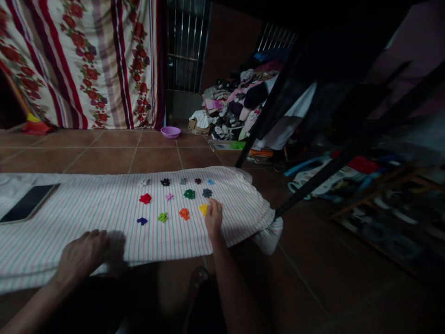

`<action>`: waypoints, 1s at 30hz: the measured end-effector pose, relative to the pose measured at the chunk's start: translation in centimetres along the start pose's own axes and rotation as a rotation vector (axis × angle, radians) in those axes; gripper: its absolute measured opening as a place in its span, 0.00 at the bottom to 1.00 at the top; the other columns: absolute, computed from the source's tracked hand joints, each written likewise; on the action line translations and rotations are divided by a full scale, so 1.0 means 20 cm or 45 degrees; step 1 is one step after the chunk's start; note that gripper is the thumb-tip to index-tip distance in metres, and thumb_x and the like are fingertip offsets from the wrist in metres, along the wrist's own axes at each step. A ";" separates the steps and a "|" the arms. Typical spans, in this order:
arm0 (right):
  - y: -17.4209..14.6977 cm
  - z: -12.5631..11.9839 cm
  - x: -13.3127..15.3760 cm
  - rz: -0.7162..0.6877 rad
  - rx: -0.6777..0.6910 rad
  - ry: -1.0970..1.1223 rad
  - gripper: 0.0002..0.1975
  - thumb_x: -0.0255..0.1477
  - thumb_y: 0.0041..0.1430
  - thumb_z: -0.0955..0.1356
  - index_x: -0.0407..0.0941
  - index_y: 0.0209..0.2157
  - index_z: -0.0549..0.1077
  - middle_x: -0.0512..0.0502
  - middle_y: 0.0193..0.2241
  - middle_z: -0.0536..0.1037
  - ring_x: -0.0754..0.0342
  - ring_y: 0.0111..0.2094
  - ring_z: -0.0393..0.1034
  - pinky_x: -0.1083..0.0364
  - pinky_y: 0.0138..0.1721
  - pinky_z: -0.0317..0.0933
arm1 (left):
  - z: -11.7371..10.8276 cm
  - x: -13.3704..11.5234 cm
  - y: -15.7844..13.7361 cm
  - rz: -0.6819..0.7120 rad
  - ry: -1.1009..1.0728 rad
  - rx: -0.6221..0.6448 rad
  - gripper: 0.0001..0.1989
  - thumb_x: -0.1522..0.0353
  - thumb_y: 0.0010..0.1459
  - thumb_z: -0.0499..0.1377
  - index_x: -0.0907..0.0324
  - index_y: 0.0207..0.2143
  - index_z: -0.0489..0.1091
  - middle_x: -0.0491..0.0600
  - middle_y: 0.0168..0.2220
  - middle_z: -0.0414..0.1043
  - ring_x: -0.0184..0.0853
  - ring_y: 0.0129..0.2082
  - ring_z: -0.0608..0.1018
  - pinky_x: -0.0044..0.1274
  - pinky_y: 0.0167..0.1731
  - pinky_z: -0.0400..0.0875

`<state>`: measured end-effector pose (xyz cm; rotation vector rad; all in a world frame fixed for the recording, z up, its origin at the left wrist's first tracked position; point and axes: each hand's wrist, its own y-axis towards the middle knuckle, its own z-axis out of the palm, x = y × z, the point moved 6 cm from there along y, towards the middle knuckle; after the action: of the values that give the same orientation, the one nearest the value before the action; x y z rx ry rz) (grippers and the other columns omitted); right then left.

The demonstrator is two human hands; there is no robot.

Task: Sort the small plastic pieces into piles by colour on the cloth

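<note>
My right hand (214, 215) is over the right part of a striped cloth (114, 208), its fingers pinched together at the edge of a small yellow pile (203, 209). Whatever it may hold is too small to make out. Around it lie little heaps of pieces sorted by colour: orange (184, 213), dark green (189, 194), dark grey (207, 193), lime green (162, 217), red (145, 198), pink (168, 197), dark blue (142, 221) and black (165, 182). My left hand (86, 248) rests at the near edge of the cloth, fingers bent down into shadow.
A phone (29, 203) lies at the cloth's left end. Dark slanting bars (264, 116) rise beyond its right end. On the tiled floor (114, 150) stands a purple basin (170, 132), near a heap of clothes (239, 99). A flowered curtain (104, 60) hangs behind.
</note>
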<state>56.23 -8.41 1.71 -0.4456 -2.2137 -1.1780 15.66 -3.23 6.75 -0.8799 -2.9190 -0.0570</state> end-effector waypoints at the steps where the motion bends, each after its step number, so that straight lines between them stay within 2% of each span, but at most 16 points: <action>1: 0.01 -0.03 -0.01 -0.005 -0.017 0.021 0.18 0.32 0.67 0.55 0.43 0.45 0.73 0.37 0.43 0.76 0.48 0.47 0.68 0.47 0.51 0.63 | -0.02 -0.07 0.01 -0.004 -0.022 -0.070 0.15 0.67 0.62 0.44 0.61 0.34 0.70 0.53 0.31 0.74 0.42 0.33 0.77 0.30 0.32 0.72; 3: 0.05 -0.09 -0.05 0.002 -0.030 0.035 0.17 0.33 0.66 0.57 0.43 0.44 0.74 0.37 0.42 0.76 0.48 0.45 0.69 0.48 0.48 0.64 | -0.04 -0.31 0.03 0.248 -0.259 -0.135 0.15 0.67 0.63 0.47 0.60 0.41 0.72 0.53 0.34 0.76 0.39 0.35 0.77 0.29 0.35 0.74; 5: 0.09 -0.14 -0.12 0.050 -0.023 -0.014 0.16 0.34 0.64 0.59 0.43 0.42 0.75 0.38 0.40 0.78 0.48 0.43 0.70 0.49 0.47 0.64 | -0.09 -0.60 0.01 0.662 -0.530 -0.218 0.17 0.72 0.64 0.45 0.57 0.50 0.69 0.52 0.46 0.75 0.35 0.45 0.77 0.25 0.45 0.74; 7: 0.12 -0.17 -0.18 0.093 0.022 -0.074 0.14 0.34 0.62 0.61 0.44 0.38 0.76 0.40 0.38 0.79 0.48 0.41 0.71 0.48 0.48 0.62 | -0.13 -0.82 -0.02 0.976 -0.601 -0.345 0.19 0.75 0.62 0.47 0.59 0.53 0.68 0.53 0.51 0.74 0.37 0.52 0.75 0.26 0.51 0.73; 8: 0.13 -0.17 -0.21 0.102 0.053 -0.096 0.14 0.34 0.61 0.62 0.44 0.37 0.76 0.40 0.38 0.80 0.48 0.41 0.71 0.47 0.49 0.61 | -0.14 -0.90 -0.03 1.070 -0.612 -0.382 0.19 0.75 0.60 0.49 0.61 0.53 0.67 0.54 0.52 0.73 0.38 0.53 0.75 0.27 0.52 0.73; 11: 0.15 -0.13 -0.27 0.065 0.157 -0.124 0.13 0.34 0.59 0.64 0.44 0.38 0.78 0.41 0.40 0.81 0.48 0.43 0.72 0.47 0.52 0.59 | -0.13 -1.07 -0.01 1.237 -0.695 -0.271 0.19 0.75 0.60 0.51 0.60 0.53 0.66 0.51 0.51 0.74 0.36 0.52 0.75 0.25 0.53 0.72; 14: 0.15 -0.07 -0.28 -0.021 0.281 -0.132 0.11 0.31 0.57 0.66 0.45 0.39 0.79 0.42 0.42 0.81 0.48 0.46 0.72 0.47 0.53 0.58 | -0.12 -1.12 0.04 1.279 -0.776 -0.234 0.17 0.75 0.60 0.50 0.60 0.51 0.68 0.51 0.50 0.75 0.37 0.51 0.76 0.27 0.55 0.71; 19: 0.15 -0.05 -0.28 -0.066 0.349 -0.217 0.10 0.27 0.55 0.66 0.45 0.36 0.79 0.43 0.40 0.81 0.48 0.45 0.73 0.48 0.51 0.60 | -0.07 -1.08 0.11 1.236 -0.860 -0.285 0.16 0.75 0.62 0.48 0.60 0.49 0.69 0.53 0.48 0.75 0.37 0.50 0.76 0.27 0.54 0.72; 23: 0.14 -0.08 -0.26 -0.047 0.331 -0.265 0.09 0.26 0.55 0.66 0.46 0.32 0.79 0.44 0.38 0.82 0.48 0.44 0.73 0.49 0.50 0.61 | -0.04 -1.00 0.16 1.192 -0.917 -0.308 0.15 0.76 0.63 0.47 0.62 0.47 0.69 0.54 0.44 0.76 0.36 0.48 0.77 0.26 0.52 0.74; 30: 0.17 -0.11 -0.29 -0.060 0.253 -0.289 0.11 0.25 0.55 0.63 0.45 0.28 0.78 0.44 0.34 0.81 0.50 0.40 0.74 0.50 0.47 0.62 | -0.02 -0.88 0.14 1.184 -0.815 -0.510 0.17 0.76 0.63 0.48 0.64 0.51 0.68 0.55 0.48 0.76 0.36 0.53 0.75 0.25 0.55 0.72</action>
<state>63.24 -8.51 1.18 -0.4657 -2.5194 -0.9579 31.82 -10.66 5.33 -2.6292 -2.6413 -0.3479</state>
